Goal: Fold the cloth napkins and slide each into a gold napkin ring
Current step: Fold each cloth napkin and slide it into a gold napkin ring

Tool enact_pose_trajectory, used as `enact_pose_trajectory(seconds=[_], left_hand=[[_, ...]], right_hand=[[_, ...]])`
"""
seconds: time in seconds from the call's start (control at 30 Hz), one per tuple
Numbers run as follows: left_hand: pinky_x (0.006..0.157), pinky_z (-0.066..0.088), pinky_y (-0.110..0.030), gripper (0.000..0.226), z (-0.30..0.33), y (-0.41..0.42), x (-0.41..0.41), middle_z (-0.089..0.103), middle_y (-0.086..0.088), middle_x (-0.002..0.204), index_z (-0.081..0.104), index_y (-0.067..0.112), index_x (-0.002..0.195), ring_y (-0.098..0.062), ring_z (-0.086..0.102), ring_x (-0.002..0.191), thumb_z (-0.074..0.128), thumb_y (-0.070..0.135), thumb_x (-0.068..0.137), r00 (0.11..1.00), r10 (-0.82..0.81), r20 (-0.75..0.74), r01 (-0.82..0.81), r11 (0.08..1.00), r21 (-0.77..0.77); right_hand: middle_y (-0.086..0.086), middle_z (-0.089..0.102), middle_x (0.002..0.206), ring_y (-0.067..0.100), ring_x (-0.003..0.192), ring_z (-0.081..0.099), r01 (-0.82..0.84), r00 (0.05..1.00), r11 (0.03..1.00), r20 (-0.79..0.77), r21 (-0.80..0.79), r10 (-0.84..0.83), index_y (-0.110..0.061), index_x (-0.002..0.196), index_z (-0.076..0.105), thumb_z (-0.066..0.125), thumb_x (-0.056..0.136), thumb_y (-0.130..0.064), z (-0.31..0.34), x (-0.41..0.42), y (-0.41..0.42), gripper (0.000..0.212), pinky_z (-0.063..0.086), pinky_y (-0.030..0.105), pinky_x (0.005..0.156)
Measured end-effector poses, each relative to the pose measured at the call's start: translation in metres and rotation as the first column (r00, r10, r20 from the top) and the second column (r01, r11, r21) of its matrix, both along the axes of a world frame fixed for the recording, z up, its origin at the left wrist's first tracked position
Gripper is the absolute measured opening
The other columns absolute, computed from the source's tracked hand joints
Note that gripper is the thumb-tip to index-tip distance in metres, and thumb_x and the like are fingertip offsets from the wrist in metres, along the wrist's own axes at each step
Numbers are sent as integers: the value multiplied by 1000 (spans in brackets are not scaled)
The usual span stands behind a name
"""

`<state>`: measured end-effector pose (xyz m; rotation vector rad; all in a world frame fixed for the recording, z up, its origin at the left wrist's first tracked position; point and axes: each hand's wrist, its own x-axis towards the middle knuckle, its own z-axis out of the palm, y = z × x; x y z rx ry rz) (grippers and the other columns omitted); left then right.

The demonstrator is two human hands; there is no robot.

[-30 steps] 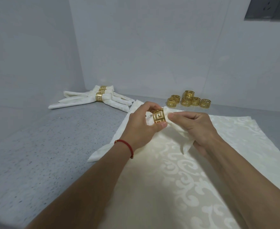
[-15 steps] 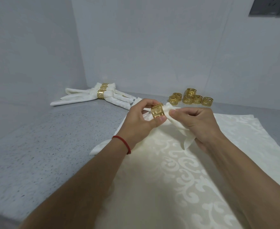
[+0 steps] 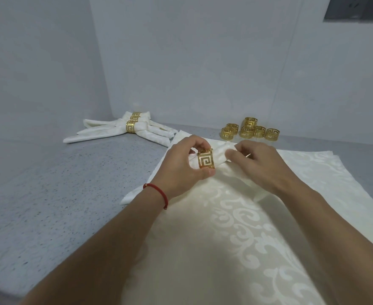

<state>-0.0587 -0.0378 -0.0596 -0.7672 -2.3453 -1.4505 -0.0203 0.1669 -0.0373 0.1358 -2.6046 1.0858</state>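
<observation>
The thumb and fingers of the left hand [image 3: 182, 166] pinch a gold ring [image 3: 206, 162] that sits around a folded white napkin [image 3: 221, 154], and the fingers of the right hand [image 3: 261, 166] are curled on the napkin just to the right of the ring, though how far the cloth has passed through I cannot tell. Both hands are above a flat patterned cloth [image 3: 236, 238] on the grey counter [image 3: 55, 194]. Farther back lie finished napkins [image 3: 119, 130] with rings on the left and a group of loose rings [image 3: 250, 130] on the right.
</observation>
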Motion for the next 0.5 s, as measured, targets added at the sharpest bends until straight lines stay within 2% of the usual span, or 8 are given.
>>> enact_pose_trajectory(seconds=[0.03,0.07,0.13,0.23,0.27,0.33,0.4,0.5], left_hand=[[82,43,-16,45,1,0,1,65,14,102,63,28,102,-1,57,93,89,20,67,1000,-1,-20,1,1000,1],[84,45,-17,45,3,0,1,65,13,103,63,29,103,-3,59,96,89,22,67,999,-6,-36,7,1000,8],[84,50,-20,46,9,-1,3,66,10,107,64,30,108,-6,62,100,89,28,69,999,-35,2,35,997,75],[78,50,-14,48,21,-5,6,67,5,109,60,25,122,-2,66,95,81,37,80,975,-60,214,14,978,209],[76,52,-18,49,26,-7,7,69,1,106,57,22,124,-7,68,92,78,40,83,952,-60,302,0,981,193],[69,57,-32,48,37,-13,10,74,-9,98,55,16,123,-27,73,82,75,39,87,897,-105,429,48,989,142],[57,55,-30,41,51,-21,18,74,-10,86,60,10,120,-27,70,67,75,32,88,883,-141,448,96,988,121],[53,50,-25,38,72,-37,34,72,-10,82,65,5,117,-23,64,61,78,22,86,835,-194,515,135,979,150]], right_hand=[[-11,66,77,12,72,60,-18,999,993,-26,116,21,-26,85,67,54,98,-51,1,1,-3,31,43,29,66],[-7,68,76,16,72,62,-44,998,988,-42,151,51,-25,87,66,50,101,-50,1,2,-4,32,44,30,65],[-1,73,77,21,74,69,-96,994,995,-50,18,96,-23,93,69,49,104,-40,4,3,-6,28,51,36,69],[6,76,85,23,74,73,-168,986,964,-52,-208,161,-12,105,67,47,108,-30,13,7,-6,27,58,44,73],[9,75,85,23,72,72,-198,980,950,-49,-240,192,-9,105,66,45,109,-28,16,9,-8,28,58,41,71],[13,70,81,21,65,65,-229,973,946,-47,-229,224,-4,104,62,43,110,-28,24,13,-12,32,55,35,65],[10,64,73,19,56,55,-236,972,961,-20,-143,236,-5,97,59,44,109,-31,35,20,-13,33,46,35,59],[-13,50,59,9,53,42,-266,956,959,100,-96,275,-14,92,64,50,106,-36,51,40,-10,30,39,36,58]])
